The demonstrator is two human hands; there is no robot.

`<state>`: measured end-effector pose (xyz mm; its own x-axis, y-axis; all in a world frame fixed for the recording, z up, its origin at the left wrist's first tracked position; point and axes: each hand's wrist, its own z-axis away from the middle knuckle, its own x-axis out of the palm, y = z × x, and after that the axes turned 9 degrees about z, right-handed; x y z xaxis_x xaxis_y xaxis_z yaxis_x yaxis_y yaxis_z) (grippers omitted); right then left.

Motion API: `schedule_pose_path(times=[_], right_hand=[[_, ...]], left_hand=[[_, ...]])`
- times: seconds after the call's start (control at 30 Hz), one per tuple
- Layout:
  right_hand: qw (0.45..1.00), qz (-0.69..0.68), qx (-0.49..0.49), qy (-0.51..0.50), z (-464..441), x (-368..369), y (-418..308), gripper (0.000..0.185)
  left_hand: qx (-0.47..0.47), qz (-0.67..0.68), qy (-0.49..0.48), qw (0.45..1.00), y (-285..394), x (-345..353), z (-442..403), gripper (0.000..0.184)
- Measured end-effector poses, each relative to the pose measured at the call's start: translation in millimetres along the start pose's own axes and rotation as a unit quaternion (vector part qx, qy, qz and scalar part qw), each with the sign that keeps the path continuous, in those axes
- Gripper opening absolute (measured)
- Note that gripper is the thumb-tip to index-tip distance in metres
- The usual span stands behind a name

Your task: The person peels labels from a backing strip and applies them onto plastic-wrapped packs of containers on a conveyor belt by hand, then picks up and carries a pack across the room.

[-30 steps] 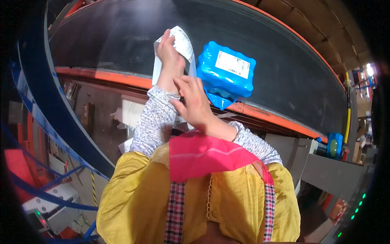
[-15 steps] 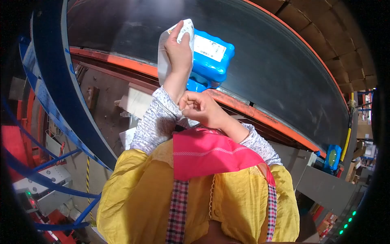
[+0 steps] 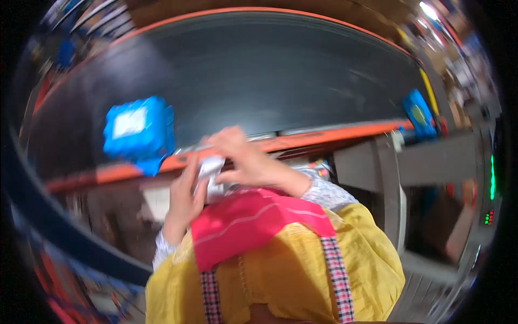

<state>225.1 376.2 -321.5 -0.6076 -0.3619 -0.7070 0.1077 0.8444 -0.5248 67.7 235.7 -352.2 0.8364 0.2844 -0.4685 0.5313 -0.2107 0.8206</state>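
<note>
A crumpled piece of white paper is between my two hands, close to the front of my pink apron. My left hand grips it from the left, fingers pointing up. From the right, my right hand closes around it, with the fingers over the top and the thumb below; motion blurs both hands. A blue plastic-wrapped package with a white label rests on the black conveyor belt, left of my hands and touched by neither. A loose blue flap hangs over the near rail.
An orange rail borders the belt's near side. Another blue item is at its right end, beside a yellow post. A dark blue curved frame stands at my left, grey metal framework at my right.
My view has turned, so the blue package now appears farther left. The white sheet, held up beside the package earlier, is lowered and crumpled. My hands have come together around it.
</note>
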Motion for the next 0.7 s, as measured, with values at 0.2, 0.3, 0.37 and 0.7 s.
schedule_pose_path(times=[0.2, 0.3, 0.37, 0.7], right_hand=[[0.993, -0.086, 0.057, 0.055, 64.4, 8.4, 41.2, 0.019], [0.993, -0.041, 0.053, 0.096, 80.4, 11.7, 54.3, 0.012], [0.988, -0.017, 0.116, 0.099, 91.7, 11.0, 63.9, 0.014], [0.942, 0.095, 0.149, 0.284, 124.2, -29.5, 77.4, 0.015]], left_hand=[[-0.163, 0.425, -0.018, 0.890, -34.4, 71.1, -27.5, 0.069], [-0.212, 0.433, -0.128, 0.867, -54.4, 84.3, -37.2, 0.026], [-0.215, 0.408, -0.119, 0.879, -54.0, 99.5, -47.4, 0.013], [-0.211, 0.364, 0.092, 0.903, -113.3, 115.7, -71.9, 0.060]])
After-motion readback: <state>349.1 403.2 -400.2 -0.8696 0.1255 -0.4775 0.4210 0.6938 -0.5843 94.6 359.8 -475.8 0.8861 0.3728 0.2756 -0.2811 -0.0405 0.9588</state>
